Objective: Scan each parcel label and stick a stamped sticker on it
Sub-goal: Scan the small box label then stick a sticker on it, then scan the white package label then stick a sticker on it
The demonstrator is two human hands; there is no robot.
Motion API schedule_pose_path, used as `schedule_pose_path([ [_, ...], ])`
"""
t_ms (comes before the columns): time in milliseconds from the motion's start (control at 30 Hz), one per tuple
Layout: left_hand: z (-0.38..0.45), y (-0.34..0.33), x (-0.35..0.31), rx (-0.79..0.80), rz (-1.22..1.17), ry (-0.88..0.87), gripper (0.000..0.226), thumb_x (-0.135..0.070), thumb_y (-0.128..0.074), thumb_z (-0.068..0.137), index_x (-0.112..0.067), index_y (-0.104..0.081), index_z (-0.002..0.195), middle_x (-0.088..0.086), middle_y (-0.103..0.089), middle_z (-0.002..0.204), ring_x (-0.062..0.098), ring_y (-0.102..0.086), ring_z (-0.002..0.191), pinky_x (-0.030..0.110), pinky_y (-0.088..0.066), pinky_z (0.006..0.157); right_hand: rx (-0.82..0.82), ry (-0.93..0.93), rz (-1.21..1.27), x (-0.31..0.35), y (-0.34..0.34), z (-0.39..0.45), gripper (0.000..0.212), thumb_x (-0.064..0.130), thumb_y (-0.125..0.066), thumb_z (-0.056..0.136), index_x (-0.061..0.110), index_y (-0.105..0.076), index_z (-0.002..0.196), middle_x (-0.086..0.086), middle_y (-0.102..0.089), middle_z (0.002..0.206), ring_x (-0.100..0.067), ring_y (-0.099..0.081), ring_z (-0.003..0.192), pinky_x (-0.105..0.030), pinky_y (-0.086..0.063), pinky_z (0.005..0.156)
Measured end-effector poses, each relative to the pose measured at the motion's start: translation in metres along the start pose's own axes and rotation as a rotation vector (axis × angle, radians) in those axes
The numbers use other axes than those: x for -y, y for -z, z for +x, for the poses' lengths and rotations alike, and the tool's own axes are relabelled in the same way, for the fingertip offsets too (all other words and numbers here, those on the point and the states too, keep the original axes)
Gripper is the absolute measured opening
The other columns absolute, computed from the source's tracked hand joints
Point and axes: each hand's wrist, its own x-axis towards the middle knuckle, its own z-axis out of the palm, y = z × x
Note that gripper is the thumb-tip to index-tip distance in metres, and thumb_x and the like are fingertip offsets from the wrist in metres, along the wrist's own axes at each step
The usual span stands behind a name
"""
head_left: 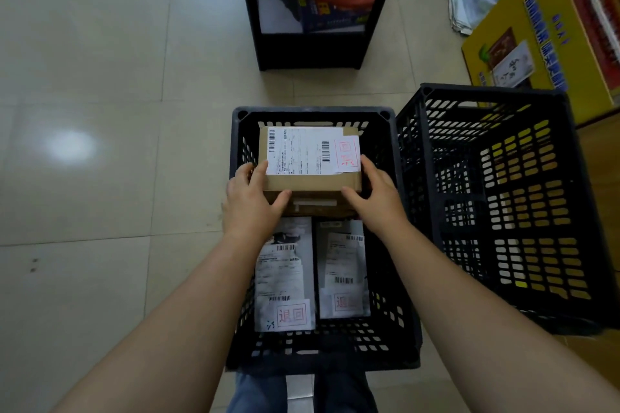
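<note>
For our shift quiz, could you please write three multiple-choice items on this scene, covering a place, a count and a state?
1. Where is the brown cardboard parcel box?
A. on the floor
B. over the black plastic crate
C. on a shelf

2. How many flat grey parcel bags lie in that crate?
A. two
B. four
C. none

3. The box's red-stamped white sticker is:
A. missing
B. stuck on
C. torn in half

Answers: 1 B, left hand and right hand hold it there; 2 A, side by side; 3 B, beside the label.

Print on the cardboard box's shipping label too small to read. Fingertips of left hand and right hand partly hidden behind box sides. Yellow carton cropped at right edge. Cabinet cut off at top.
</note>
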Motion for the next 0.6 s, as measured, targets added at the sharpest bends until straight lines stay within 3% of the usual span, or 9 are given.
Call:
schedule_pose_path([
  [67, -0.012, 0.02, -0.004, 0.006, 0.012, -0.064, 0.068, -0.051, -0.06, 0.09, -0.029, -0.035, 0.149, 0.001, -0.033, 0.153, 0.024, -0.03, 0.138, 0.045, -0.03, 0.113, -0.004, 0.033, -0.031, 0.009, 0.01, -0.015, 0.072, 0.032, -0.065, 0.092, 0.035, -0.026, 0.153, 0.003, -0.034, 0.148, -0.002, -0.033, 0.12, -0.022, -0.03, 0.098],
  [167, -0.038, 0.06, -0.018, 0.047, 0.059, -0.223, 0.064, -0.051, -0.057, 0.092, -0.029, -0.037, 0.148, -0.001, -0.034, 0.153, 0.021, -0.029, 0.139, 0.043, -0.028, 0.115, 0.029, 0.103, -0.12, 0.028, 0.03, -0.051, 0.068, 0.04, -0.064, 0.091, 0.035, -0.032, 0.151, 0.004, -0.034, 0.15, -0.01, -0.036, 0.133, -0.028, -0.034, 0.106],
  [267, -0.069, 0.108, -0.042, 0.091, 0.126, -0.371, 0.064, -0.053, -0.055, 0.093, -0.031, -0.035, 0.149, -0.005, -0.031, 0.155, 0.017, -0.025, 0.142, 0.04, -0.024, 0.117, 0.029, 0.176, -0.203, 0.057, 0.059, -0.097, 0.063, 0.047, -0.062, 0.09, 0.036, -0.038, 0.147, 0.009, -0.038, 0.148, -0.013, -0.039, 0.134, -0.034, -0.038, 0.109],
  [467, -0.119, 0.191, -0.117, 0.112, 0.163, -0.713, 0.064, -0.06, -0.05, 0.09, -0.031, -0.043, 0.145, -0.005, -0.038, 0.153, 0.018, -0.031, 0.141, 0.04, -0.025, 0.115, -0.192, 0.219, -0.263, 0.114, 0.125, -0.194, 0.061, 0.054, -0.059, 0.089, 0.033, -0.044, 0.144, 0.01, -0.042, 0.143, -0.013, -0.038, 0.133, -0.036, -0.037, 0.11],
  [600, -0.151, 0.221, -0.17, 0.127, 0.135, -0.992, 0.076, -0.073, -0.03, 0.082, -0.031, -0.047, 0.143, -0.004, -0.042, 0.149, 0.02, -0.036, 0.138, 0.042, -0.03, 0.114, -0.429, 0.137, -0.264, 0.131, 0.167, -0.27, 0.061, 0.059, -0.056, 0.09, 0.033, -0.043, 0.144, 0.01, -0.038, 0.145, -0.012, -0.035, 0.135, -0.031, -0.032, 0.109],
])
